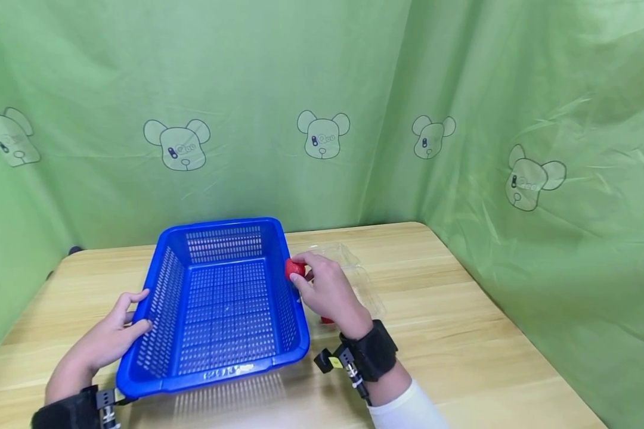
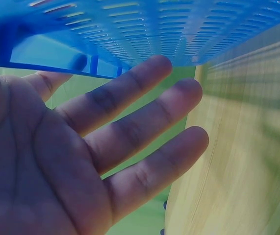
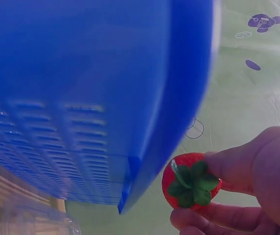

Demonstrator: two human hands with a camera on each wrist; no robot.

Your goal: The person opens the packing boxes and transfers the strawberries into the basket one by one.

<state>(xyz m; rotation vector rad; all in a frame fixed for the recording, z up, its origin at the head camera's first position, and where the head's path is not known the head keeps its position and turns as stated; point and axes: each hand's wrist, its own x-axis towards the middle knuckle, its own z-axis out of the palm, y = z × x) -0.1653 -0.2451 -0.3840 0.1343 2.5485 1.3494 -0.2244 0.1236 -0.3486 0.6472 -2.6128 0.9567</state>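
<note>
A blue plastic basket [image 1: 213, 376] with slotted sides is tilted, and its near edge appears raised off the table. At the basket's left rim, my left hand [image 1: 107, 336] pinches the edge between thumb and index finger. The other fingers [image 2: 152, 137] stretch out below the basket in the left wrist view. My right hand [image 1: 327, 292] pinches a red strawberry [image 1: 294, 269] at the right rim. Green leaves show on the strawberry [image 3: 191, 183] in the right wrist view. Behind that hand lies an open clear plastic box [image 1: 366, 286], partly hidden.
Another red thing [image 1: 327, 320], mostly hidden by my right wrist, lies at the clear box. Everything is over a light wooden table [image 1: 434, 333]. Green curtains [image 1: 247, 71] with bear-head outlines hang around its back and sides.
</note>
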